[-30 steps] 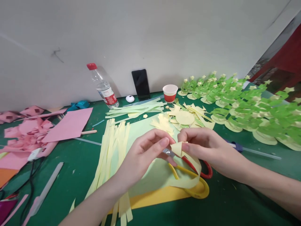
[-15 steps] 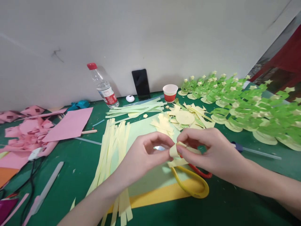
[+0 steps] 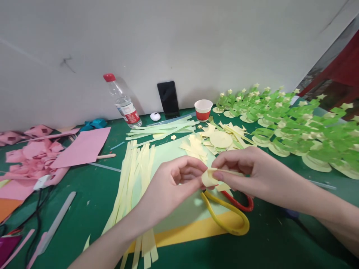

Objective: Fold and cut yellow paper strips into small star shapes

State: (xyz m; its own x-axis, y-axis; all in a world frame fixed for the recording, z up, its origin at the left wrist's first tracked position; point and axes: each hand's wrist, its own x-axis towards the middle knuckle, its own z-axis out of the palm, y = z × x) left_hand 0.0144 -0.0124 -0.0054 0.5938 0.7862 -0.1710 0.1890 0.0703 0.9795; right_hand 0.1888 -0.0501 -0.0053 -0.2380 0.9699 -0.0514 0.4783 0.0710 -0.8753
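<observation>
Between my two hands a pale yellow paper strip [image 3: 209, 178] is bent into a small loop. My left hand [image 3: 179, 179] pinches the loop's left side between thumb and fingertips. On the other side my right hand [image 3: 246, 173] is closed on the strip, thumb over the crossing; a loose end pokes out below. Scissors [image 3: 234, 228] with yellow and red handles lie under the hands, their blades mostly hidden. Below them is a pale green sheet [image 3: 171, 216] over an orange-yellow one [image 3: 190, 235]. Long pale yellow strips [image 3: 146, 172] lie left of my left hand.
Green paper ornaments with stars [image 3: 305, 123] crowd the right. Yellow scraps [image 3: 221, 138], a paper cup [image 3: 203, 111], a phone [image 3: 168, 100] and a water bottle [image 3: 126, 106] stand or lie toward the wall. Pink paper [image 3: 84, 147] and a glue stick [image 3: 57, 216] are at left.
My right hand has shifted slightly, and the loop in the strip has turned a little. More of the red scissor handle shows. The left hand has hardly moved.
</observation>
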